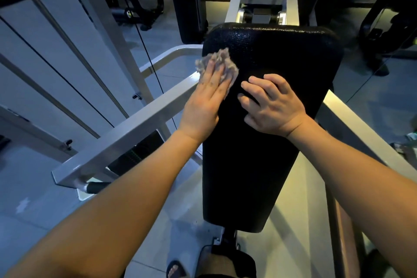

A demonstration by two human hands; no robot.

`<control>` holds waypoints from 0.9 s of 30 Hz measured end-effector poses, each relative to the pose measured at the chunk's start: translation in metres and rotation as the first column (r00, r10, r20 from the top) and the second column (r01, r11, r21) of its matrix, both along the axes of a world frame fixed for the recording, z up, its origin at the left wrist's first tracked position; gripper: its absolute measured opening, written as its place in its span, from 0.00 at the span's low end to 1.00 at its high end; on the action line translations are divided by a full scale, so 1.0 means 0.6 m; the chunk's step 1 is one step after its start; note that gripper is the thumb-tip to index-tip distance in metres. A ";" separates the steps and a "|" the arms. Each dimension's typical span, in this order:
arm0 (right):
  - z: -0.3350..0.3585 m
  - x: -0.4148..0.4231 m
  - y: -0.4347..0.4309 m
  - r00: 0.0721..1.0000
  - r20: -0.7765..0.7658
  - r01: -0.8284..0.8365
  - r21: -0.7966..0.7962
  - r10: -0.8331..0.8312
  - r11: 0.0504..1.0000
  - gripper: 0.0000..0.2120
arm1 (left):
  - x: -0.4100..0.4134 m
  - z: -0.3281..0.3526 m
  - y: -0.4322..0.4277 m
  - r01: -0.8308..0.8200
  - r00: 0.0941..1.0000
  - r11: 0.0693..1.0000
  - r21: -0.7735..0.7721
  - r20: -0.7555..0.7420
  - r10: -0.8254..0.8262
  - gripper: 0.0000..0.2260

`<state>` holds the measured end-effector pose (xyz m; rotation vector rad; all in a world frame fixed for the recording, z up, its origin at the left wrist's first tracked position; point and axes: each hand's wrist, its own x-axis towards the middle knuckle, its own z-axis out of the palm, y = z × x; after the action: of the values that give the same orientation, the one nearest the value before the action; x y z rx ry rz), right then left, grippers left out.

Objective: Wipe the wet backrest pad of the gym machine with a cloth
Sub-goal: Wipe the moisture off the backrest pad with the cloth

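While the head view looks down a black backrest pad (270, 101), the left hand (206, 99) lies flat on a crumpled grey cloth (220, 63), fingers straight and close together, pinning it at the pad's upper left edge. Right hand (274, 106) rests bare on the pad's middle, fingers spread and curled, gripping nothing. Upper pad surface glistens; probably still wet. White frame bar (135, 126) runs just beside the left hand.

Risks, judged: cloth sits partly over the edge, so an outward stroke could slide it off. Small cloth may saturate and smear. Bracing hand could slip on wet vinyl.
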<state>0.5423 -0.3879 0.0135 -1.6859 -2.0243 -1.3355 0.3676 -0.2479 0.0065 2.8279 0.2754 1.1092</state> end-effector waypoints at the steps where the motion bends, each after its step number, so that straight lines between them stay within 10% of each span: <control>1: -0.001 0.000 0.000 1.000 0.000 0.003 -0.004 -0.003 1.000 0.16 | -0.014 -0.027 -0.009 -0.004 1.000 1.000 -0.012 -0.019 0.004 0.27; 9: 0.002 -0.001 -0.003 1.000 0.014 0.017 -0.028 -0.017 0.999 0.16 | -0.021 -0.007 -0.005 -0.005 1.000 1.000 0.010 -0.021 0.005 0.28; 22: 0.004 -0.005 -0.002 1.000 0.010 0.026 -0.023 -0.026 0.999 0.17 | 0.037 0.167 0.068 0.068 0.989 0.864 -0.498 0.148 0.007 0.28; 27: 0.009 -0.007 -0.005 0.999 0.021 0.031 -0.035 -0.030 0.999 0.17 | 0.065 0.224 0.068 0.002 0.996 0.910 -0.415 -0.079 -0.038 0.29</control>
<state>0.5380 -0.3910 0.0188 -1.7319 -2.0529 -1.3400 0.4066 -0.2072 0.1411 2.4922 0.4312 0.8087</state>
